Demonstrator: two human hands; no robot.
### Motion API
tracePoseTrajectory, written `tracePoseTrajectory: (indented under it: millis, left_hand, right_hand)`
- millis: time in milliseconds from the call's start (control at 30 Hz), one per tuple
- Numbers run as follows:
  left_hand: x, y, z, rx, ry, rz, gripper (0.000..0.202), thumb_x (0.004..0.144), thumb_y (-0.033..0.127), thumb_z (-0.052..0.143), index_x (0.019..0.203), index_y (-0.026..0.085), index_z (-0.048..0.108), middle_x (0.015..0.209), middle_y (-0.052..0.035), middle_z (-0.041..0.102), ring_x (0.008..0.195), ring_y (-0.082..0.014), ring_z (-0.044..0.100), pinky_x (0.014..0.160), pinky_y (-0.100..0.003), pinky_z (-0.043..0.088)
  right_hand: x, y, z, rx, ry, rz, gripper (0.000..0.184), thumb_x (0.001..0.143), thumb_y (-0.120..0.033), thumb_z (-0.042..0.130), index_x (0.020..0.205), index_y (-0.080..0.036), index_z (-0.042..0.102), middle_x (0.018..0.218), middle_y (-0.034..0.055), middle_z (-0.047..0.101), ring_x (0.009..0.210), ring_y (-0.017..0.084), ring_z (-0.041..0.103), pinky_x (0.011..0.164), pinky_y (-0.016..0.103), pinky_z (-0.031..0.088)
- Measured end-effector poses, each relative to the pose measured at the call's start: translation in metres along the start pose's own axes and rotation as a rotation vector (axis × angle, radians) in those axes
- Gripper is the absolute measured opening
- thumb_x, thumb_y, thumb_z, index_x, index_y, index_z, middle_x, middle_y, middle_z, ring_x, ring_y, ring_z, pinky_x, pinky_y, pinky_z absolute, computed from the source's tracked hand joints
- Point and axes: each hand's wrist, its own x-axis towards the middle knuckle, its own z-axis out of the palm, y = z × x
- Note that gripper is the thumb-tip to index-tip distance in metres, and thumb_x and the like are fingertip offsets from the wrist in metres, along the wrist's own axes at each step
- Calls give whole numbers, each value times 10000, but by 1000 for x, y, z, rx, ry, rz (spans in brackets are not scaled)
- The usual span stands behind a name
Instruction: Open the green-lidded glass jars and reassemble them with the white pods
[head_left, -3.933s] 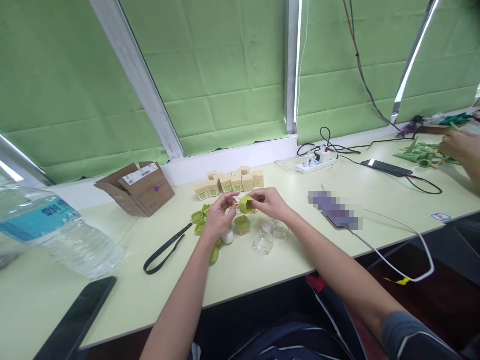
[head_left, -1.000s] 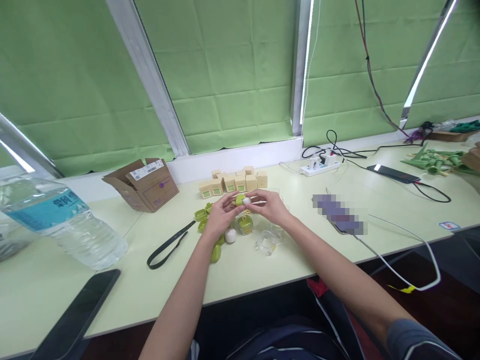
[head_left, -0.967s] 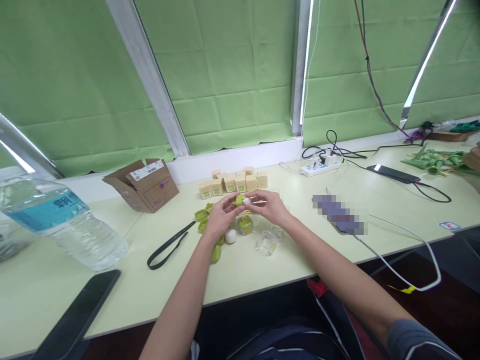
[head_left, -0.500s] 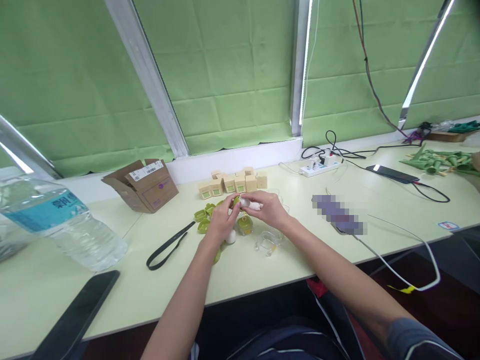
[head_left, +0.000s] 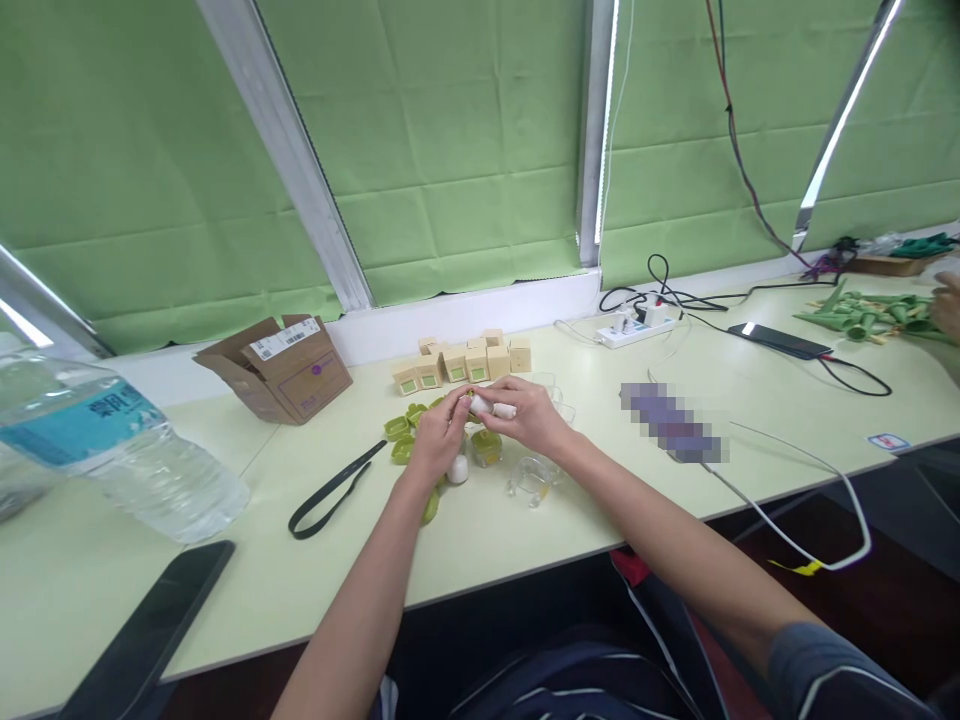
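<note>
My left hand (head_left: 439,436) and my right hand (head_left: 531,416) meet above the table, fingers closed. Pinched in my right fingertips is a small rounded white piece (head_left: 481,404). A bit of green shows at my left fingertips beside it, mostly hidden. Another white piece (head_left: 505,411) lies by my right fingers; I cannot tell whether it is held. Below my left hand stands a white cylinder (head_left: 457,469). Between my wrists sits a clear container with a green insert (head_left: 487,447). Several green cups (head_left: 397,429) lie left of my hands, and clear plastic cases (head_left: 534,478) lie right.
Several small beige boxes (head_left: 455,364) stand behind my hands. An open cardboard box (head_left: 281,372), a black strap (head_left: 330,492), a large water bottle (head_left: 135,440) and a black phone (head_left: 150,630) are leftward. Rightward are a power strip (head_left: 636,331), cables and another person's hand (head_left: 946,305).
The green piece at my left fingertips is now more hidden behind the white piece. Both hands stay together. The view has shifted slightly, and another person's hand has appeared at the right edge.
</note>
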Motion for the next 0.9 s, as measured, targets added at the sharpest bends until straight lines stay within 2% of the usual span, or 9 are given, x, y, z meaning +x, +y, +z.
tracePoseTrajectory:
  millis: [67,167,300,400,600,733,833,900]
  left_hand:
    - [0,-1,1,-73,9,-14,432,955,486,416,1223,233,641,1055,-36,724,907,-203,653,836,-297,462]
    - [0,-2,2,-241,-5,-49,458,948,501,428,1229,208,641,1097,-59,710,922,-204,654,873,-316,482]
    - [1,-2,2,-472,-94,-88,488,907,518,510,1251,188,614,1213,-89,663,981,-213,652,900,-334,502]
    - [1,-1,2,-553,-152,-114,562,852,513,608,1297,172,561,1168,-108,676,1050,-234,643,907,-340,502]
    - [4,-2,3,-557,-148,-127,592,811,505,667,1275,161,537,1047,-93,686,966,-203,655,878,-320,508]
    - [4,-7,5,-539,-116,-126,546,784,471,707,1207,176,529,1087,-93,666,1004,-199,646,899,-321,500]
    - [4,-8,5,-520,-77,-171,527,766,488,715,1161,191,531,1169,-100,644,1038,-210,647,905,-335,502]
    - [4,-7,4,-519,-51,-196,535,750,497,724,1150,193,541,1202,-105,634,1058,-220,645,903,-340,504]
  right_hand:
    - [0,0,1,-5,21,-9,373,830,-271,662,1201,-276,699,976,50,690,879,173,647,820,304,536]
    - [0,0,1,-12,37,-9,376,823,-252,663,1197,-270,701,969,53,680,879,176,642,824,309,533]
    - [1,-1,-1,-14,39,3,369,824,-259,661,1191,-275,700,974,49,682,896,181,641,844,314,529]
    - [1,-2,-3,-1,51,2,356,831,-281,660,1185,-266,699,974,49,687,892,180,642,839,309,526]
    - [3,-7,-11,-11,29,55,288,910,-363,579,1144,-253,706,1014,60,719,890,192,653,860,337,508]
    - [4,-12,-17,45,54,51,252,923,-367,549,991,-240,755,987,64,726,932,202,654,881,349,501]
    - [5,-9,-26,86,34,85,322,932,-394,515,811,-224,761,853,59,720,835,191,655,794,325,512]
    - [6,-1,-34,34,12,152,356,938,-391,488,776,-211,750,825,59,714,781,179,648,696,292,499]
